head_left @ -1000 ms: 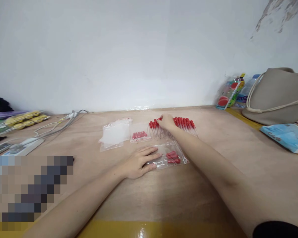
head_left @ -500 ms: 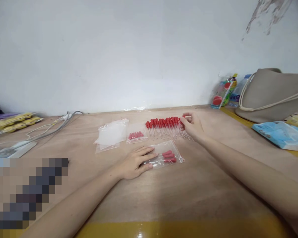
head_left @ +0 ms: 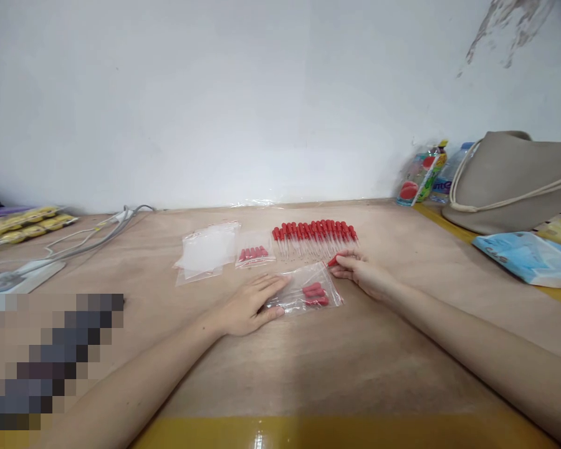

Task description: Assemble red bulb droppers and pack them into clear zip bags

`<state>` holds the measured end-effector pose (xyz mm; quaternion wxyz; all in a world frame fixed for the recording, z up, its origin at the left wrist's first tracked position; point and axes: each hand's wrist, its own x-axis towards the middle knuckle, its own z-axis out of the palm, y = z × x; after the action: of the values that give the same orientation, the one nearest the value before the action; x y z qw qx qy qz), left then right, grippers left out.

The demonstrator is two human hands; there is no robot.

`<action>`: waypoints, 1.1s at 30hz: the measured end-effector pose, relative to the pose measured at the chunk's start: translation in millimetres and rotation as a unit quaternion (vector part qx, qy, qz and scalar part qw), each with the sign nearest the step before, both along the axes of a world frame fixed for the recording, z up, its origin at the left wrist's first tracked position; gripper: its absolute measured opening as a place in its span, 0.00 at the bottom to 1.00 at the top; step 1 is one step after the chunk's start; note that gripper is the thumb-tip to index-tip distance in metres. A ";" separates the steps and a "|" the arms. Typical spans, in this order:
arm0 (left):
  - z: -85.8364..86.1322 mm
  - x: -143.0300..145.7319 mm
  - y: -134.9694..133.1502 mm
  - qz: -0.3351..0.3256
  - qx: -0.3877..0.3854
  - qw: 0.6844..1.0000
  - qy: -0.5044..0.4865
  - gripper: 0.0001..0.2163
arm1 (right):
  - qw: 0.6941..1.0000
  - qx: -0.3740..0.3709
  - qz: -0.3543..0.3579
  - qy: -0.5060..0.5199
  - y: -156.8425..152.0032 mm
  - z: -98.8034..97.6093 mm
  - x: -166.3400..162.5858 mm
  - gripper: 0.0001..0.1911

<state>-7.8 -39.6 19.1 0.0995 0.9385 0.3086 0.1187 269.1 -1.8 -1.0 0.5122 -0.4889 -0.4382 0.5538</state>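
My left hand (head_left: 250,305) lies flat with fingers apart on a clear zip bag (head_left: 295,272). Inside that bag, toward its right end, sit several red-bulbed droppers (head_left: 315,294). At the bag's upper right corner, my right hand (head_left: 365,276) pinches a dropper (head_left: 335,260) by its red bulb; the glass tube is too faint to make out. Behind both hands a row of droppers (head_left: 315,231) lies with red bulbs to the back and clear tubes toward me. Left of the row is a small filled bag (head_left: 255,253) holding several red bulbs.
A stack of flat zip bags (head_left: 208,251) lies left of the filled one. Cables and a power strip (head_left: 32,277) are at the left. On the right stand a grey bag (head_left: 514,181), a drink bottle (head_left: 418,178) and a blue packet (head_left: 526,257).
My right hand has come from the right end of the dropper row toward me, down to the zip bag's corner, with a dropper in its fingers. My left hand stays on the bag.
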 end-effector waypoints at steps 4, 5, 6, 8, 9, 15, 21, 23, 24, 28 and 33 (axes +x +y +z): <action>-1.4 0.2 0.7 0.001 0.001 1.000 0.001 0.26 | 0.978 0.049 0.127 -0.156 -2.4 1.0 10.4 0.17; -1.8 0.1 0.9 0.001 0.002 1.000 0.002 0.25 | 0.968 0.065 0.152 -0.187 -2.7 2.0 11.6 0.18; -2.0 0.1 1.0 0.000 0.004 1.000 0.004 0.25 | 0.959 0.082 0.171 -0.213 -3.0 3.0 11.6 0.18; -2.3 0.1 1.3 -0.002 0.006 1.000 0.009 0.25 | 0.942 0.126 0.185 -0.250 -3.5 4.3 8.3 0.18; -2.4 0.1 1.4 -0.003 0.006 1.000 0.010 0.25 | 0.936 0.148 0.179 -0.264 -3.6 4.3 5.2 0.17; -3.4 0.0 1.7 -0.008 0.010 1.000 -0.008 0.25 | 0.936 0.171 0.112 -0.287 -3.7 -1.7 -14.0 0.17; -2.9 0.0 2.3 -0.008 0.003 1.000 0.006 0.24 | 0.913 0.217 0.189 -0.288 -2.5 1.4 -8.0 0.13; -2.5 0.1 2.7 -0.008 0.002 1.000 0.014 0.23 | 0.912 0.201 0.132 -0.331 3.9 7.0 -1.9 0.12; -2.4 0.1 2.8 -0.008 0.002 1.000 0.017 0.23 | 0.905 0.202 0.085 -0.364 8.8 10.3 0.9 0.11; -2.1 -0.6 3.3 -0.010 0.005 1.000 0.024 0.23 | 0.843 0.216 -0.065 -0.488 38.5 23.9 5.7 0.08; -0.2 -0.5 2.7 -0.008 0.005 0.999 0.030 0.23 | 0.784 0.182 -0.128 -0.579 79.9 31.7 -2.8 0.17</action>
<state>-8.4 -37.0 18.9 0.0864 0.9447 0.3030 0.0909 266.3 78.1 30.7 0.3073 -0.6669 -0.6789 0.0058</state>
